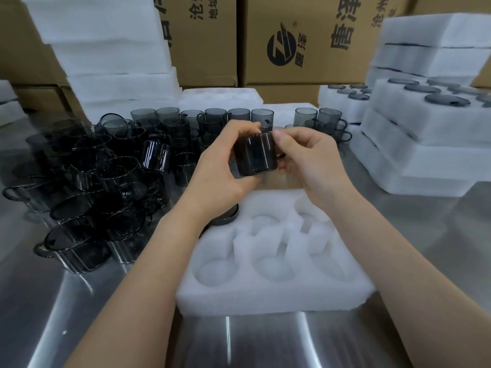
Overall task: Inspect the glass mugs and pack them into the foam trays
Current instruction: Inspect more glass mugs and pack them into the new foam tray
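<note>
A dark smoked glass mug [255,154] is held upright in the air between both hands, above the far end of a white foam tray [276,293]. My left hand [220,166] wraps its fingers and thumb round the mug's left side. My right hand [308,160] pinches the rim and grips the right side, where the handle sticks out. The tray's round pockets nearest me hold nothing; a dark mug [225,216] sits in its far left pocket, partly hidden by my left forearm.
Several smoked glass mugs [90,197] crowd the steel table [265,343] on the left and stand in rows [202,115] at the back. Stacks of filled foam trays [425,123] rise on the right, foam sheets [106,49] at back left, cardboard boxes [305,41] behind.
</note>
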The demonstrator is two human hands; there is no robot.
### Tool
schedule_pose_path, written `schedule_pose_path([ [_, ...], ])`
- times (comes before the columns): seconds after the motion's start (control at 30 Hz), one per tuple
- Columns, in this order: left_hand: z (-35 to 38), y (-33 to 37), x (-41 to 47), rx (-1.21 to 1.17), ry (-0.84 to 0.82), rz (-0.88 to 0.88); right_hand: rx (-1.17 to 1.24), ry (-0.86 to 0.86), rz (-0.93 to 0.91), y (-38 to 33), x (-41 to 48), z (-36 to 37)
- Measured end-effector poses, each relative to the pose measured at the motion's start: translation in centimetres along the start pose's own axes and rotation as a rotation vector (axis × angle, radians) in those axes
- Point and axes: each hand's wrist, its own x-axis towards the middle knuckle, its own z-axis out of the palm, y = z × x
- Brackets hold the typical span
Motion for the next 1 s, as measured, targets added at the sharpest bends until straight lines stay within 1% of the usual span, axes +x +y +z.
schedule_pose_path([
  [0.07,-0.03,-0.05,0.05,0.036,-0.012,0.029,0.051,0.006,0.076,-0.10,-0.04,-0.12],
  [0.13,-0.04,-0.31,0.07,0.080,-0.019,0.063,0.169,-0.020,0.190,-0.26,-0.04,-0.19],
  [0.2,-0.05,-0.59,0.14,0.112,-0.007,0.070,0.289,-0.083,0.290,-0.55,0.03,-0.33],
  [0.27,-0.03,-0.70,0.21,0.115,0.010,0.060,0.418,-0.152,0.349,-0.85,0.09,-0.42],
  [0.33,0.00,-0.68,0.23,0.107,0.022,0.053,0.540,-0.209,0.351,-0.99,0.06,-0.39],
  [0.4,0.03,-0.59,0.19,0.084,0.035,0.038,0.622,-0.271,0.308,-0.99,-0.04,-0.47],
  [0.5,0.06,-0.22,0.13,-0.031,0.068,-0.029,0.723,-0.381,0.223,-0.93,0.00,-0.62],
  [0.57,0.11,-0.12,0.13,-0.112,0.084,-0.067,0.759,-0.422,0.171,-0.92,0.10,-0.63],
  [0.67,0.12,-0.24,0.11,-0.195,0.079,-0.114,0.664,-0.382,0.095,-0.78,0.13,-0.40],
  [0.77,0.07,-0.23,0.11,-0.215,0.054,-0.141,0.553,-0.265,0.062,-0.54,0.06,-0.18],
  [0.87,-0.02,-0.21,0.09,-0.132,0.013,-0.121,0.565,-0.181,0.093,-0.55,0.18,-0.26],
  [1.0,-0.06,-0.21,-0.02,0.014,-0.048,-0.084,0.447,-0.078,0.154,-0.71,0.09,-0.17],
])
